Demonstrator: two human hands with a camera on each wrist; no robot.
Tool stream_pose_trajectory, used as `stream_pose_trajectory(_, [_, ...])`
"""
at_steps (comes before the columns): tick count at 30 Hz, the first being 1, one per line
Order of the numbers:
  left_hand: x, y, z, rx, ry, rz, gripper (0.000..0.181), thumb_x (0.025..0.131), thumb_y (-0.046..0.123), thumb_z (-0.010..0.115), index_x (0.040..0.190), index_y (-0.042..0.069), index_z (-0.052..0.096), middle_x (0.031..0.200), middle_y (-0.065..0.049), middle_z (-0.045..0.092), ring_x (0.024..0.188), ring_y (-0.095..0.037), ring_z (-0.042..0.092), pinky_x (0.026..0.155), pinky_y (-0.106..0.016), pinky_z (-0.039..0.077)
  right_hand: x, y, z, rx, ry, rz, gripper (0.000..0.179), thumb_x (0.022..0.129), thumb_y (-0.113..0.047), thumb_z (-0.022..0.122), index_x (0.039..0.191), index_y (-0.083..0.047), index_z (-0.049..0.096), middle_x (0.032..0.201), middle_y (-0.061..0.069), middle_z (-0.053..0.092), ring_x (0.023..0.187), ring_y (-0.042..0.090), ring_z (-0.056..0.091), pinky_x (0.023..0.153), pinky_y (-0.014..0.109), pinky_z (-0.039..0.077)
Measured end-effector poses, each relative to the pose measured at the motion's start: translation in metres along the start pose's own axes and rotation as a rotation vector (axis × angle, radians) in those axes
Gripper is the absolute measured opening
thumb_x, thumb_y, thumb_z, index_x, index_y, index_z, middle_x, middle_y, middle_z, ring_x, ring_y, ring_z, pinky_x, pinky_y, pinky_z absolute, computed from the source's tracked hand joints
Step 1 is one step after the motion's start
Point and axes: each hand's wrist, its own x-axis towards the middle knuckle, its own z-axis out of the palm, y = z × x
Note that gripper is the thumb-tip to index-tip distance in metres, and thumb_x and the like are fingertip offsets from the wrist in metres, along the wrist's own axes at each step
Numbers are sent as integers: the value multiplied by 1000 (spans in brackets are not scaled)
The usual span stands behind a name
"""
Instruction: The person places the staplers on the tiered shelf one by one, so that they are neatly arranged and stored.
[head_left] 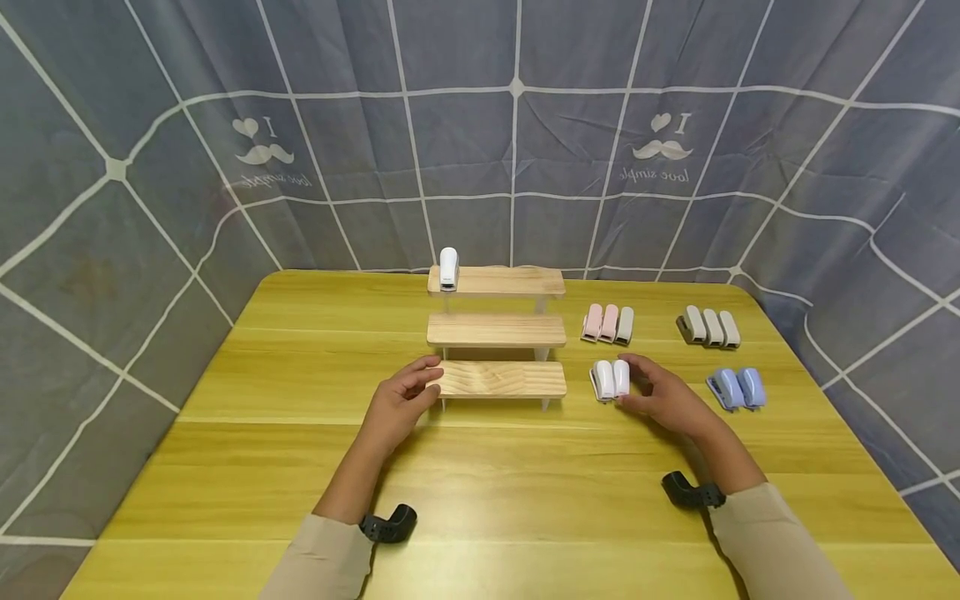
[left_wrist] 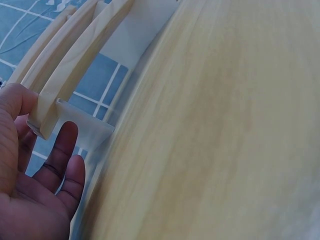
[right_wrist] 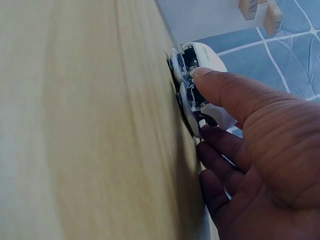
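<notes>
A three-step wooden display stand (head_left: 497, 379) with pale supports stands on the table. My left hand (head_left: 402, 400) holds the left end of its lowest step between thumb and fingers; the lower fingers hang loose in the left wrist view. Right of the stand, two white mini staplers (head_left: 603, 381) sit side by side. With thumb at the front and a finger at the back, my right hand (head_left: 663, 396) pinches the right white stapler (head_left: 621, 378). In the right wrist view, the thumb covers part of that stapler (right_wrist: 220, 116). Another white stapler (head_left: 448, 268) stands on the top step's left end.
Behind the white pair stand two pink staplers (head_left: 601, 322) and a greyish-white one (head_left: 624, 326). Three off-white staplers (head_left: 711, 327) stand farther right, with two blue staplers (head_left: 737, 388) in front of them. A grey checked curtain (head_left: 465, 150) surrounds the wooden table (head_left: 480, 492).
</notes>
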Motion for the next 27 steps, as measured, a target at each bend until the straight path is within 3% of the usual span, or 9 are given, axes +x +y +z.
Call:
stream_pose_trajectory(7, [-2,10,0,-5,-14,-33,31,97,5,63,126,-6,65,146,-8,51,136,-25,44,106,-40,39,1,1,1,-20,9,-2,72,91,-15,74,149,3,36,139,31,50,128,48,47,102,61,37])
stream_pose_trajectory(17, [0,1,0,-3,-9,7,30,96,12,66,124,2,69,141,2,56,133,-19,47,102,-36,43,2,3,2,-33,-4,16,72,93,-11,71,150,4,31,147,33,38,137,51,33,108,62,29])
stream_pose_trajectory(22, [0,1,0,-12,-3,7,29,96,11,66,123,1,69,142,-1,55,134,-21,47,103,-39,43,2,3,2,-40,17,33,69,93,-12,70,149,4,32,147,32,39,136,51,35,107,62,31])
stream_pose_trajectory(27, [-1,2,0,1,1,-4,29,95,11,66,123,2,70,140,2,56,132,-18,48,100,-32,44,2,5,3,-36,34,49,70,94,-16,70,150,3,32,146,32,41,134,50,38,105,62,32])
